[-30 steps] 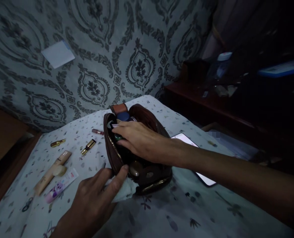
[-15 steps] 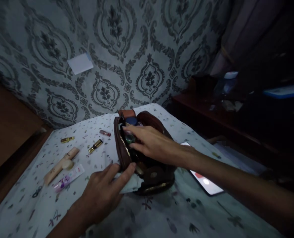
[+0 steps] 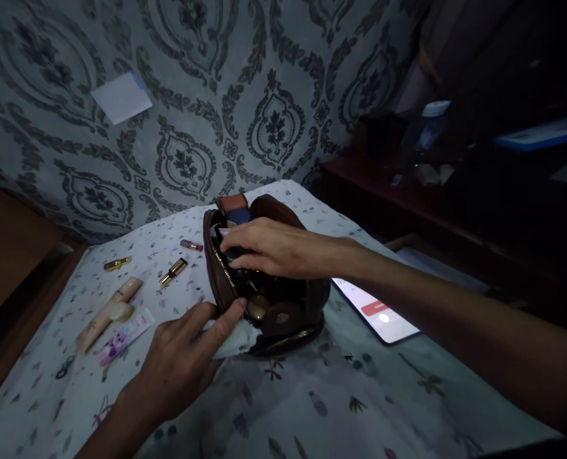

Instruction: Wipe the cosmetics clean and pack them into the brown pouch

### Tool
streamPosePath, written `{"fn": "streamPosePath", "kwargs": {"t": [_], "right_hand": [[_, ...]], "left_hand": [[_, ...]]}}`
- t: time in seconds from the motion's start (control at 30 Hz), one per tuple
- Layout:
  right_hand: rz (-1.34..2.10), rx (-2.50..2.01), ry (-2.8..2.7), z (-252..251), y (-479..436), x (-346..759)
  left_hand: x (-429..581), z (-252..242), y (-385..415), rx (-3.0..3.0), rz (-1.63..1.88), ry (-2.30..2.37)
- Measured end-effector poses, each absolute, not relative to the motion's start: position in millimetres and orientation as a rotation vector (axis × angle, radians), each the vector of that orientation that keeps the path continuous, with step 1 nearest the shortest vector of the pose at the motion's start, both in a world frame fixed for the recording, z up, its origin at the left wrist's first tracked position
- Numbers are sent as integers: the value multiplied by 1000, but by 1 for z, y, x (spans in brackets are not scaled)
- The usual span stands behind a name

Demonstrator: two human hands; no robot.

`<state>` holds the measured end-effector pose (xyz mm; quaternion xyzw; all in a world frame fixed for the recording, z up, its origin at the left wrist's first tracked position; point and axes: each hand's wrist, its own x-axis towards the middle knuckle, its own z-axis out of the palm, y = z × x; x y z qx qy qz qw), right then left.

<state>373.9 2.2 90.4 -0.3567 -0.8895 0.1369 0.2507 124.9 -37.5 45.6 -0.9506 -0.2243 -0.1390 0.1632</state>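
Reaching palm-down with right hand (image 3: 264, 245) into open dark-brown leather-like zippered bag (image 3: 218, 277) on white floral bedsheet (image 3: 360, 398), fingers bent, grip unclear; touching bag with left hand (image 3: 183, 350), index extended, hold unclear.

Brown bag (image 3: 220, 280), depths hidden in shadow
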Motion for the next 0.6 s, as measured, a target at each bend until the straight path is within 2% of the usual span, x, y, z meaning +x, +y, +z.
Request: {"fn": "streamPosePath", "kwargs": {"t": [0.23, 0.6], "right_hand": [[443, -838, -2468, 91, 15, 379], [287, -1001, -2437, 78, 11, 384]], "left_hand": [[125, 46, -36, -2734, -396, -646], [125, 48, -44, -2758, -424, -737]]}}
